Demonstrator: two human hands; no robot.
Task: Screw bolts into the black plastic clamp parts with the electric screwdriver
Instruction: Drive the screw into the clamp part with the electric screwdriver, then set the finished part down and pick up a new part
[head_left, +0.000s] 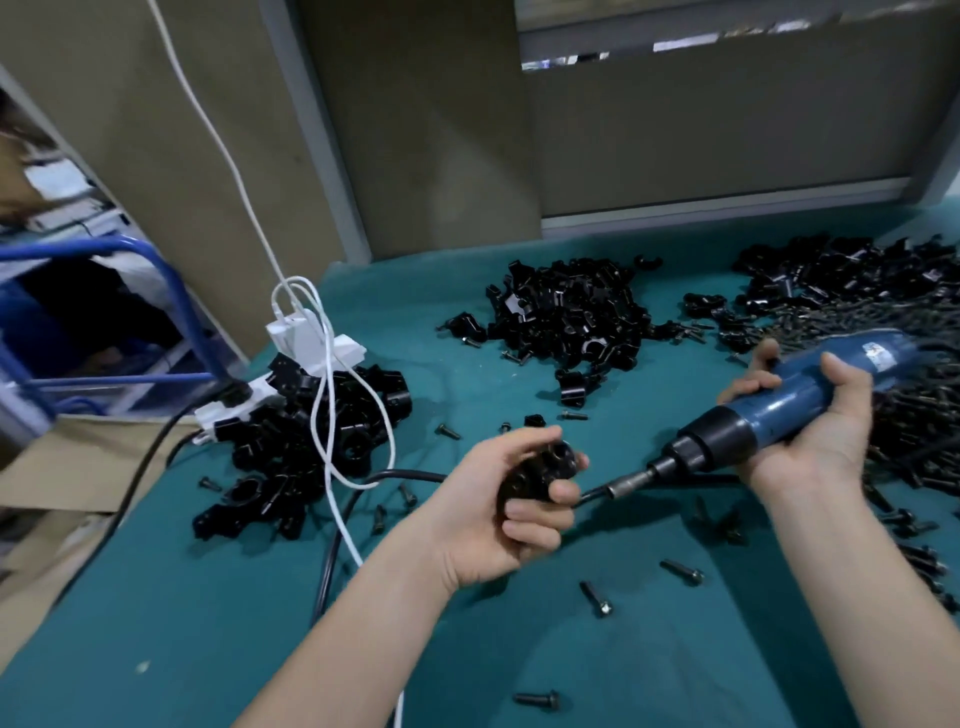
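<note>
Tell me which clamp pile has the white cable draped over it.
The left pile of clamps, beside the white power strip; the other piles carry no cable.

The surface (208, 613) is covered in matt teal cloth with a soft, felt-like look. In the right hand (810, 431) the electric screwdriver (795, 405) has a smooth, slightly glossy blue plastic body, a matt black collar and a dull grey metal bit holder. The clamp part (540, 473) in the left hand (498, 514) is black plastic with a faint sheen. Beyond that hand, the heaped clamp parts (566, 322) shine glossier. Loose bolts (596, 598) near both hands are dark, dull metal. The white cable (332, 415) to the left looks smooth and glossy.
</note>
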